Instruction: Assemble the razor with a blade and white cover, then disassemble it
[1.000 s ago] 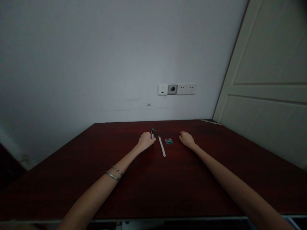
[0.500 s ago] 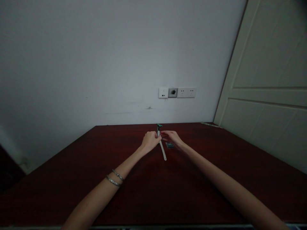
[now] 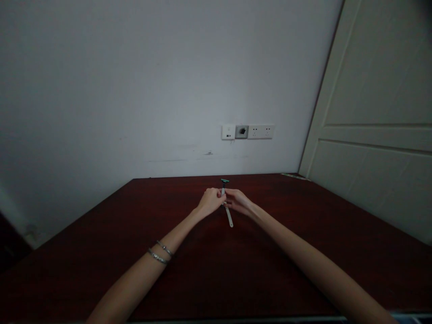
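My left hand (image 3: pixel 211 201) is closed around a small razor (image 3: pixel 224 183) with a green head, held upright above the dark red table (image 3: pixel 216 265). My right hand (image 3: pixel 237 200) meets it from the right, its fingers pinched on the razor's handle just below the head. A white slender handle-like stick (image 3: pixel 229 217) lies on the table below both hands. The small green blade pack seen earlier is hidden behind my right hand.
A white wall stands behind the table with a row of sockets (image 3: pixel 247 132). A pale door (image 3: pixel 378 135) is at the right. Two bracelets (image 3: pixel 159 252) are on my left wrist.
My left hand lifted the razor off the table and moved right. My right hand came in from the right and took hold of the razor too, covering the blade pack.
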Motion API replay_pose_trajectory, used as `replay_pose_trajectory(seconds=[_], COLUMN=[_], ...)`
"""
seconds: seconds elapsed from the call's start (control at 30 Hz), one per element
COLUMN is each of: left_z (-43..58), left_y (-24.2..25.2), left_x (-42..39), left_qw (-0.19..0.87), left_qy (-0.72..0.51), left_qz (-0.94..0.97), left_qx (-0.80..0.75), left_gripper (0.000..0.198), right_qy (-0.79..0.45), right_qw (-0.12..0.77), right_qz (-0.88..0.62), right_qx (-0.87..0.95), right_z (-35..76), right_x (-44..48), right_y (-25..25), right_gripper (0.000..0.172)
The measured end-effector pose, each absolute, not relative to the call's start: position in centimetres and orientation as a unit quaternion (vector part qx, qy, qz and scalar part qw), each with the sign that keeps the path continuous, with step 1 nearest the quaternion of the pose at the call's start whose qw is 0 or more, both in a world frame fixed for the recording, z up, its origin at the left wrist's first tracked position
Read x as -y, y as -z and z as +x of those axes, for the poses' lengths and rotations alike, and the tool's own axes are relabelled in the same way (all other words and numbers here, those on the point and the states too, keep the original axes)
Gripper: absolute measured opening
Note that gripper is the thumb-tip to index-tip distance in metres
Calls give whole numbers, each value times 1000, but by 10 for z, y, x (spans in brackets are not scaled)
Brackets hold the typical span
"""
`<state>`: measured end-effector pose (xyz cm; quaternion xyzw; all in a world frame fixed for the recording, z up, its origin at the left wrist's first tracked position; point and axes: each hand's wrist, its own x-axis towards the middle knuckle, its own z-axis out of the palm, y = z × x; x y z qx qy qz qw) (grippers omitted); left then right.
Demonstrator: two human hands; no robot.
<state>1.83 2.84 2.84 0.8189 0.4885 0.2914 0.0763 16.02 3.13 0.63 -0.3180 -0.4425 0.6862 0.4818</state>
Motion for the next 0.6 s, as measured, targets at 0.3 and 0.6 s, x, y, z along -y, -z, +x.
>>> replay_pose_trajectory(seconds=[0.3, 0.6], left_z=[9, 2], left_y=[-46, -55], left_x=[-33, -76], left_qw=[101, 468], left_qy=[-210, -370], left_qz=[783, 610], left_qx=[-577, -521], left_gripper=[49, 43], right_qy=[-627, -630], right_qw=[530, 531], right_qz=[-367, -388], right_qx=[437, 413], right_z=[163, 156], right_x=[-33, -25], right_y=[-6, -10], right_gripper=[10, 10])
